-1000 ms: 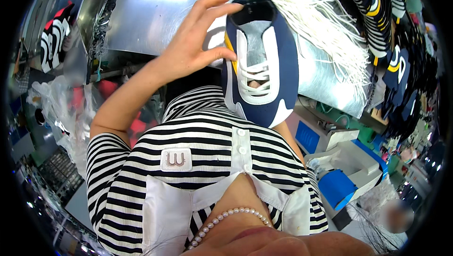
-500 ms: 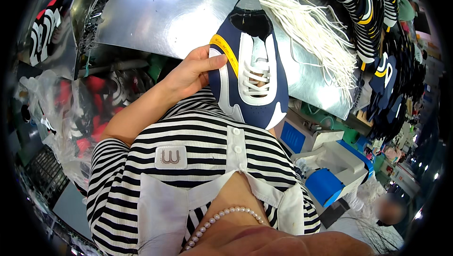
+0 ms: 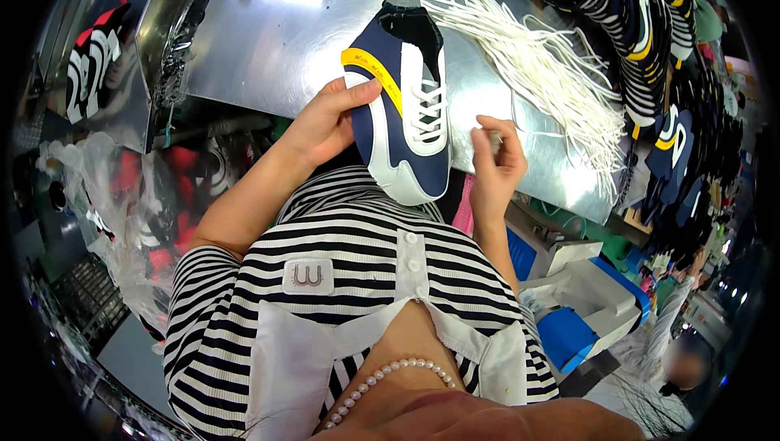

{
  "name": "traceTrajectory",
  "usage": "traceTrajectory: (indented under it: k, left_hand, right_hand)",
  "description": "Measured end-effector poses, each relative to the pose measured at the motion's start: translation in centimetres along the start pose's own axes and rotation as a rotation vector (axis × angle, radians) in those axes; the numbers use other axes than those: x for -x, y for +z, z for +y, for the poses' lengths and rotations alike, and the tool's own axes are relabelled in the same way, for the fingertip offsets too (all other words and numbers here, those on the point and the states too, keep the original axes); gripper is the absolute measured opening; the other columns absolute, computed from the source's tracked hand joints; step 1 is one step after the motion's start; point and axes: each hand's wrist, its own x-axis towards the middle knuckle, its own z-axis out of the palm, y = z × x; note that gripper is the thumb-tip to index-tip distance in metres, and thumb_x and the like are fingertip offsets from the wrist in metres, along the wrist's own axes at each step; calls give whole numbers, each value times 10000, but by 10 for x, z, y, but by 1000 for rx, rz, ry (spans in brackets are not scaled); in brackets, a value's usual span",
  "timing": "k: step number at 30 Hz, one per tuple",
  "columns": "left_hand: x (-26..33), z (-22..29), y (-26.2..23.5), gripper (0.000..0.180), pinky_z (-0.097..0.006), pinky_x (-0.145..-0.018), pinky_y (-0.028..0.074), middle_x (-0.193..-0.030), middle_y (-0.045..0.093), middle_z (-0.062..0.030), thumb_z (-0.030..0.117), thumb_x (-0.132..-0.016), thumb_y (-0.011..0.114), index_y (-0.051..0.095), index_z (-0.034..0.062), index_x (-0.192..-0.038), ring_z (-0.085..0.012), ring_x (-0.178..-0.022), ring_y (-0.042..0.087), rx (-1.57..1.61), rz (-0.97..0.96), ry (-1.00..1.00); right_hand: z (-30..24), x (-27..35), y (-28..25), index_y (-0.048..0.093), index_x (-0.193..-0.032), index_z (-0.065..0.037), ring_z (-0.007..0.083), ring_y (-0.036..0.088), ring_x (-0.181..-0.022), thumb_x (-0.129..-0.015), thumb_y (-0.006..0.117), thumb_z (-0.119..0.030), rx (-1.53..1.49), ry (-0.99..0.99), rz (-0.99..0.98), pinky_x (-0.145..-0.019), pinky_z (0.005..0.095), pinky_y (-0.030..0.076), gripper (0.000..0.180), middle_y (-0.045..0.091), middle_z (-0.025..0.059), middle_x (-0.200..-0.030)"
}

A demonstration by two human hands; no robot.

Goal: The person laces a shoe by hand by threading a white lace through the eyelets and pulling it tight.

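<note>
My left hand [image 3: 331, 120] grips a shoe upper [image 3: 380, 144] by its left side, the thumb lying over the yellow strip. The upper is navy with white panels, a black lining and white laces [image 3: 428, 113] threaded through the eyelets. It is held toe toward me, its heel loop over the metal table. To its right, apart from it, is my right hand [image 3: 500, 160]. That hand's thumb and forefinger are bent close together, and whether anything small sits between them I cannot make out.
A bundle of loose white laces [image 3: 544, 75] lies on the shiny metal table [image 3: 252, 43]. Stacked uppers [image 3: 626, 43] line the right side. A blue and white machine [image 3: 581, 311] stands at lower right, and clear plastic bags [image 3: 122, 205] hang at left. Another person's sleeve [image 3: 662, 331] shows far right.
My right hand has come into sight from behind the upper, on its right. The upper has shifted left in view and turned slightly, its laced side facing more to the right.
</note>
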Motion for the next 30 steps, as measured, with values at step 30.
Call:
traceTrajectory:
  k: [30]
  left_hand:
    - [-19, 160, 13, 275, -433, -753, 503, -1006, 596, -206, 124, -881, 631, 588, -41, -1098, -408, -878, 611, -2195, 441, 923]
  right_hand:
    - [1, -100, 10, 704, -1009, -60, 96, 575, -659, -861, 702, -80, 180, -91, -256, -590, 230, 464, 150, 649, 26, -814]
